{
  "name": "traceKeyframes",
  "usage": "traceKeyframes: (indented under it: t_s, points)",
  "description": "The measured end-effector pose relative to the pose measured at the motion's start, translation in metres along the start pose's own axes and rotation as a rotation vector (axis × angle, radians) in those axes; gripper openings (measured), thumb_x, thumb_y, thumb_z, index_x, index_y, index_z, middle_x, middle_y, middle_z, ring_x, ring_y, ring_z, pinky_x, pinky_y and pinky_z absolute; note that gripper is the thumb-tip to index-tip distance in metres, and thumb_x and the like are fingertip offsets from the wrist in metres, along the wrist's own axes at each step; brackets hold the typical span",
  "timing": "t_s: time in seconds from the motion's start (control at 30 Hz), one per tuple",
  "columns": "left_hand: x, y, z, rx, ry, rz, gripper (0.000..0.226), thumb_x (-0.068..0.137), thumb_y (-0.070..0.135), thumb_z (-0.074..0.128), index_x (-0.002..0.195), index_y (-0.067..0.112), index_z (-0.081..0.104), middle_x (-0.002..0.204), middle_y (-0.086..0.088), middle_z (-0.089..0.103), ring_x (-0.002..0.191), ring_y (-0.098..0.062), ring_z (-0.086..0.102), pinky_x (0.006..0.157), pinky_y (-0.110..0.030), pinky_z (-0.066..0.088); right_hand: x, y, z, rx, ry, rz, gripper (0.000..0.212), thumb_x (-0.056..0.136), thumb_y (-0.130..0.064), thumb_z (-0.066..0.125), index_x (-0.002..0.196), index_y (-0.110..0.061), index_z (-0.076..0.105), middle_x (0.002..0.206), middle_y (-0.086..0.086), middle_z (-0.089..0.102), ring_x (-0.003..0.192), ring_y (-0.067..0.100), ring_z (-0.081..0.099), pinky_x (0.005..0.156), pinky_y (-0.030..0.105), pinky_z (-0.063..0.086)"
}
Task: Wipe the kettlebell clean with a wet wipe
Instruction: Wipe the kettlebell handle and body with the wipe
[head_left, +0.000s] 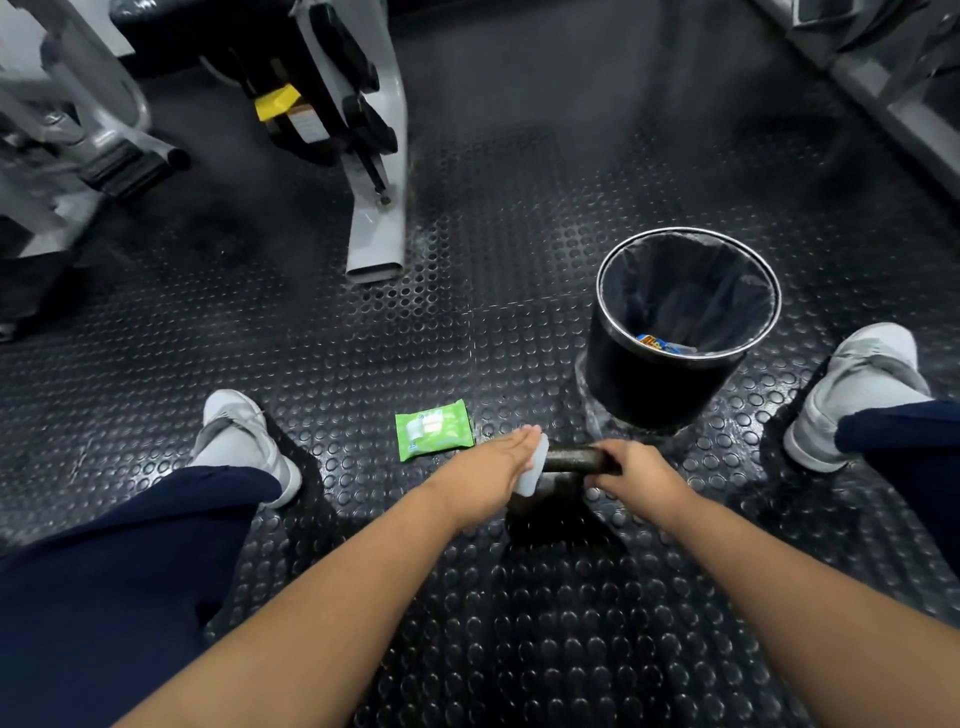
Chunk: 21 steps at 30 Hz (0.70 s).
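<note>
A dark kettlebell (569, 460) stands on the studded rubber floor between my feet, most of its body hidden under my hands. My left hand (498, 462) presses a folded white wet wipe (535, 470) flat against the left end of the handle, fingers straight. My right hand (636, 467) grips the right end of the handle, fingers curled round it. A green pack of wet wipes (434, 430) lies on the floor just left of my left hand.
A black bin (670, 384) with a dark liner and some litter inside stands just beyond the kettlebell to the right. My grey shoes (244, 441) (857, 389) flank the spot. A grey machine leg (376, 234) and other gym frames stand further back left.
</note>
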<state>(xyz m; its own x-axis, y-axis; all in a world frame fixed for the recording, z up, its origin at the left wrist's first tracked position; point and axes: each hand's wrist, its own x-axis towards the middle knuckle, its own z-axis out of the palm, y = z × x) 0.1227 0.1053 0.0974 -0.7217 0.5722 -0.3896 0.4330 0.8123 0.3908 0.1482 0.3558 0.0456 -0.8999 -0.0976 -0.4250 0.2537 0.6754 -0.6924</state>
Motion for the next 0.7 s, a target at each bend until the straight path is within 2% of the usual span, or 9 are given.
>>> traceKeyframes:
  t_s: [0.1,0.2,0.3,0.4,0.53,0.7]
  points:
    - [0.016,0.017,0.0,0.025,-0.026,0.027,0.053,0.114,0.03,0.024,0.164,0.016,0.013,0.17,-0.002,0.014,0.157,-0.014,0.016,0.128,-0.029,0.01,0.001,0.001,0.001,-0.009,0.011,-0.01,0.029,0.077,-0.019,0.083,0.101,-0.031,0.071,0.085,-0.01,0.073,0.082,0.005,0.066,0.073,0.022,0.047]
    - [0.033,0.038,0.004,0.05,-0.022,0.039,0.054,0.114,0.024,0.027,0.164,0.011,0.014,0.171,-0.008,0.015,0.157,-0.019,0.016,0.127,-0.029,0.009,0.002,0.002,0.001,-0.01,0.012,-0.009,0.025,0.077,-0.018,0.083,0.093,-0.032,0.069,0.081,-0.009,0.072,0.077,0.004,0.066,0.068,0.021,0.046]
    - [0.038,0.049,0.009,0.066,0.001,0.046,0.054,0.113,0.02,0.029,0.164,0.009,0.014,0.171,-0.01,0.014,0.157,-0.02,0.015,0.126,-0.029,0.007,0.003,0.003,0.001,-0.02,0.006,-0.009,0.021,0.077,-0.019,0.082,0.089,-0.031,0.069,0.078,-0.007,0.073,0.075,0.007,0.067,0.069,0.026,0.052]
    - [0.028,0.037,0.007,0.03,0.031,0.056,0.054,0.113,0.019,0.029,0.164,0.014,0.014,0.171,-0.004,0.013,0.157,-0.016,0.016,0.123,-0.023,0.005,0.004,0.005,0.003,-0.024,0.021,-0.004,0.024,0.076,-0.023,0.083,0.091,-0.034,0.068,0.083,-0.009,0.072,0.08,0.009,0.067,0.071,0.026,0.051]
    - [0.004,0.005,0.003,-0.033,0.044,-0.004,0.053,0.114,0.028,0.027,0.164,0.022,0.014,0.17,0.004,0.015,0.155,-0.01,0.018,0.119,-0.016,0.004,0.005,0.005,0.004,-0.003,0.023,0.003,0.026,0.077,-0.022,0.083,0.098,-0.032,0.071,0.085,-0.008,0.073,0.083,0.01,0.068,0.077,0.028,0.053]
    - [-0.007,-0.009,0.001,-0.08,0.024,-0.06,0.053,0.114,0.035,0.028,0.164,0.024,0.018,0.169,0.009,0.016,0.154,-0.005,0.018,0.117,-0.013,0.003,0.005,0.006,0.003,0.01,0.014,0.009,0.026,0.079,-0.021,0.082,0.095,-0.035,0.068,0.085,-0.009,0.072,0.082,0.008,0.066,0.072,0.025,0.048]
